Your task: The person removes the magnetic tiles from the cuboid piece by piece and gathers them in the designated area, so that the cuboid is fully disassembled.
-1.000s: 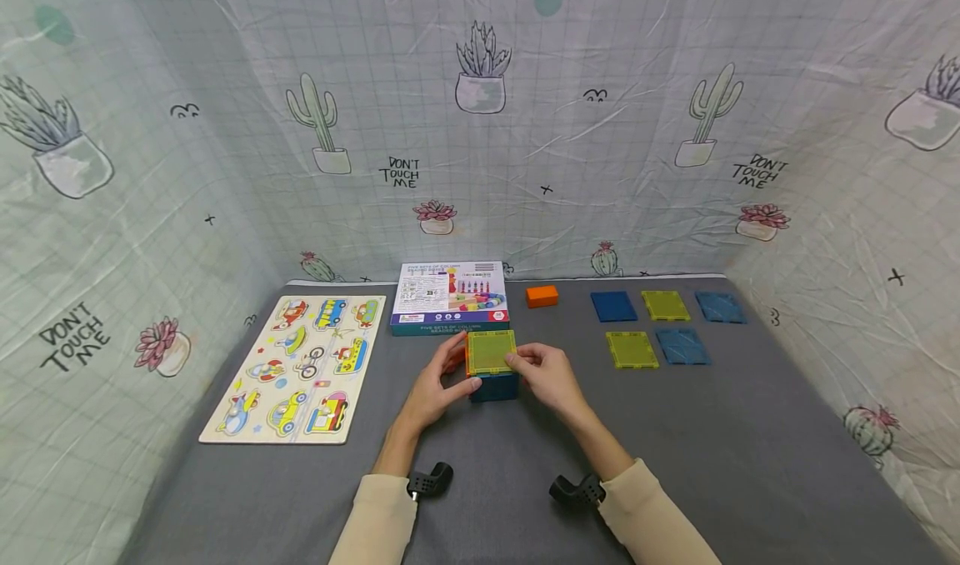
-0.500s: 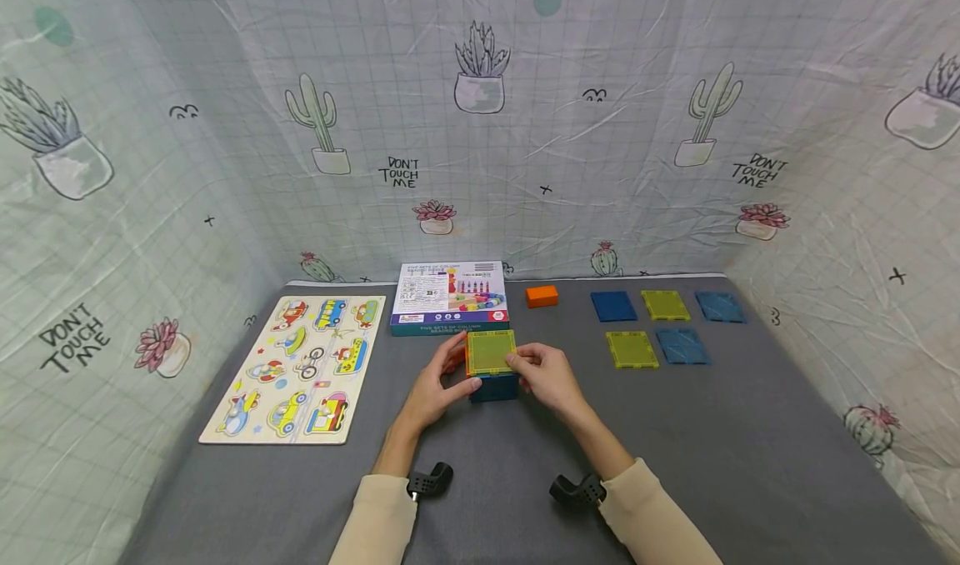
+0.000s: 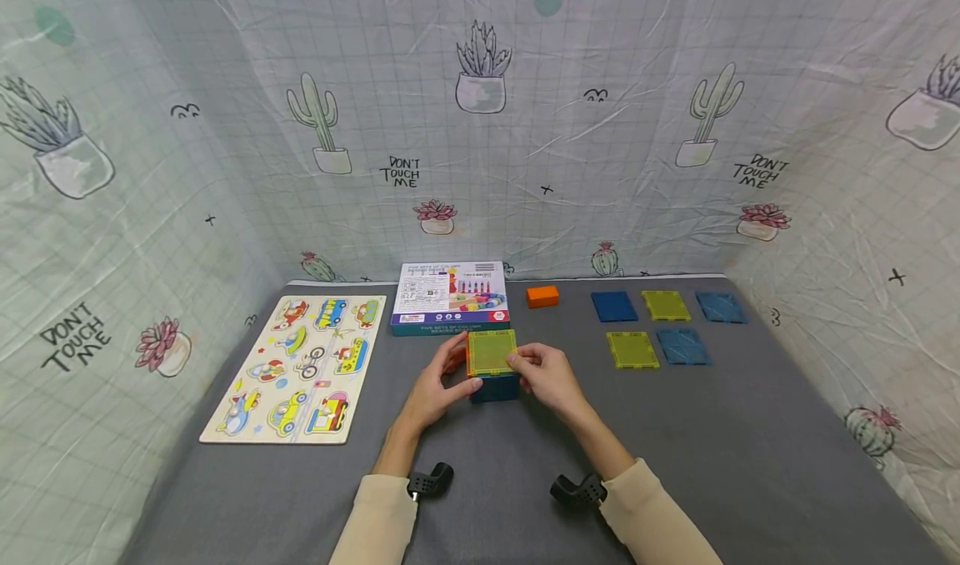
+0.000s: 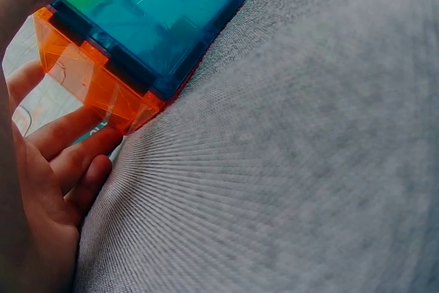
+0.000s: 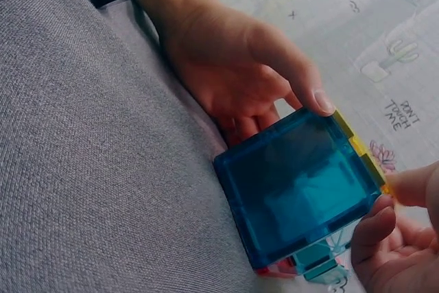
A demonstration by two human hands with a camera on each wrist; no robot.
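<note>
Cube (image 3: 492,367): yellow-topped, lower centre of frame.
Left hand (image 3: 435,388): half-closed, grips its left side.
Right hand (image 3: 551,378): half-closed, grips its right side.

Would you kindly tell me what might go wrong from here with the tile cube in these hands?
The right hand has its thumb at the edge of the yellow top tile; pressing hard might dislodge it. The left hand grips by the orange side, so an uneven squeeze could part the walls. The printed box lies close behind, so a slip might bump it.
</note>
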